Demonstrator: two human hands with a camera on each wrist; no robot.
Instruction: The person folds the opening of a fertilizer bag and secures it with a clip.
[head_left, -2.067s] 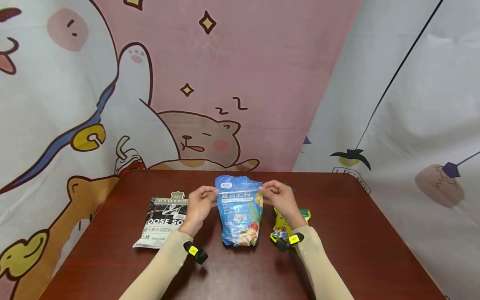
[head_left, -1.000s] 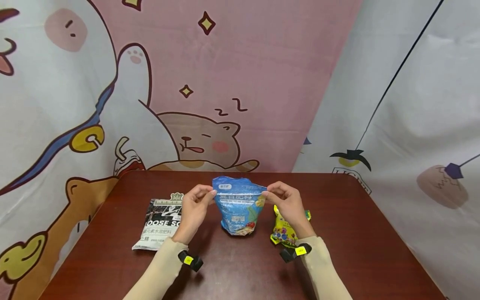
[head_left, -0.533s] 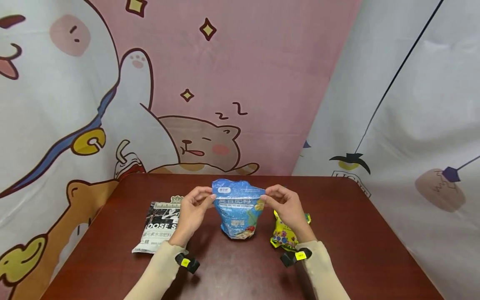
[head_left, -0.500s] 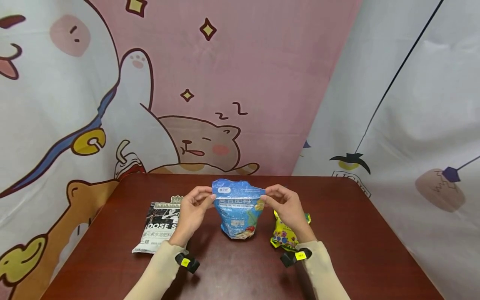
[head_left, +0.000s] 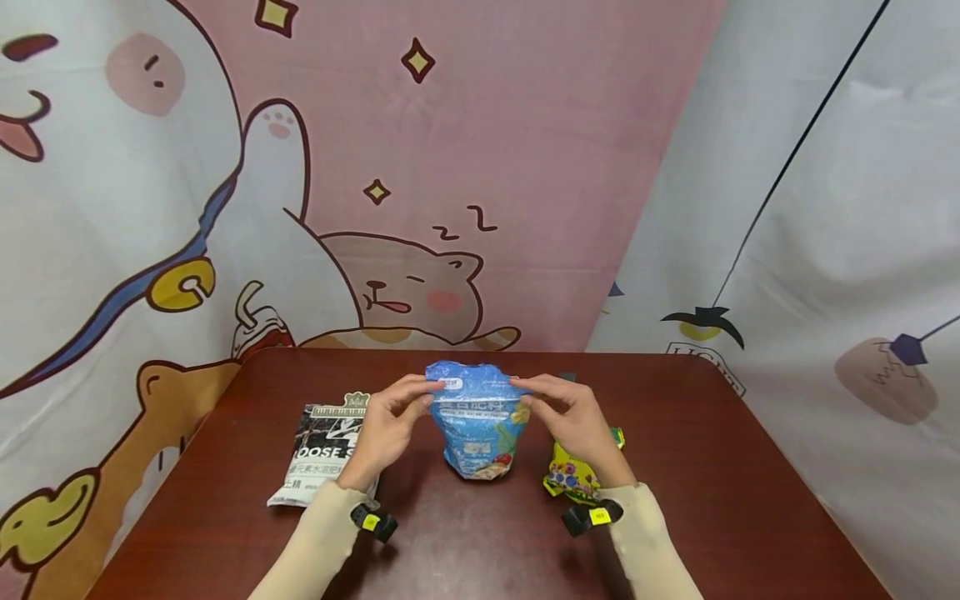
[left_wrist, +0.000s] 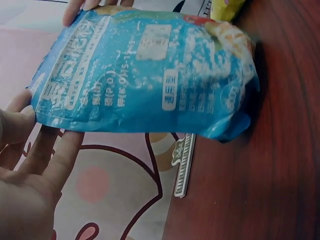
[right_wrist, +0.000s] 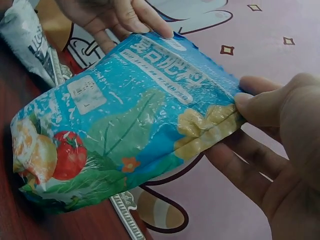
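A blue fertilizer bag [head_left: 478, 433] stands in the middle of the table, printed with vegetables and pale lettering. My left hand [head_left: 386, 425] pinches its upper left edge; in the left wrist view the thumb is at the edge and other fingers are behind. My right hand [head_left: 573, 421] pinches the upper right edge, thumb and index finger on the front face, as the right wrist view shows. Both index fingers reach over the front near the top. A flat clip with an ornate end [left_wrist: 184, 165] lies beyond the bag, hidden in the head view.
Left of my hands lies a black-and-white bag [head_left: 315, 467] with an ornate clip [head_left: 356, 404] along its top. A yellow bag [head_left: 566, 471] lies partly under my right wrist. A small dark teal thing [head_left: 566, 377] shows behind the right hand. A cartoon-printed cloth [head_left: 525, 167] hangs behind the table.
Since the earliest frame the bag's front has tilted and looks shorter. In the last half second both index fingers have slid from the bag's side edges inward onto its upper front.
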